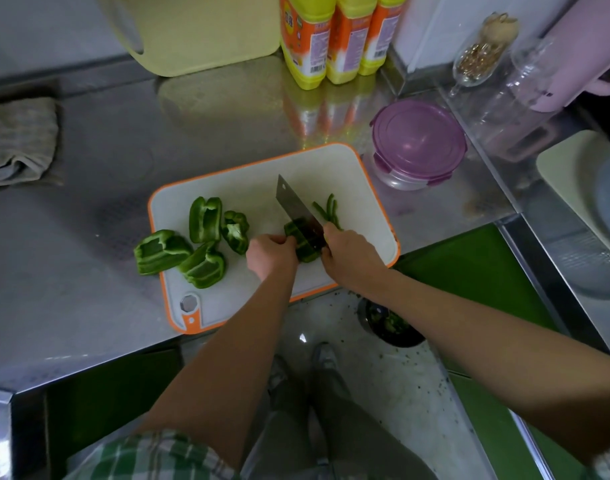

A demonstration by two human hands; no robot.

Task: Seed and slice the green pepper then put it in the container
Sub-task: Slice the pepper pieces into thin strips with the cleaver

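- The left hand (270, 252) pinches a green pepper piece (301, 242) on the white, orange-edged cutting board (248, 188).
- The right hand (348, 258) grips a steel knife (296, 211) cutting it.

— What is lying on the steel counter (99, 161), at the left?
— A grey cloth (19, 140) is lying there, crumpled. Three yellow bottles (348, 36) are standing at the back, just beside a pale yellow tub (199, 32).
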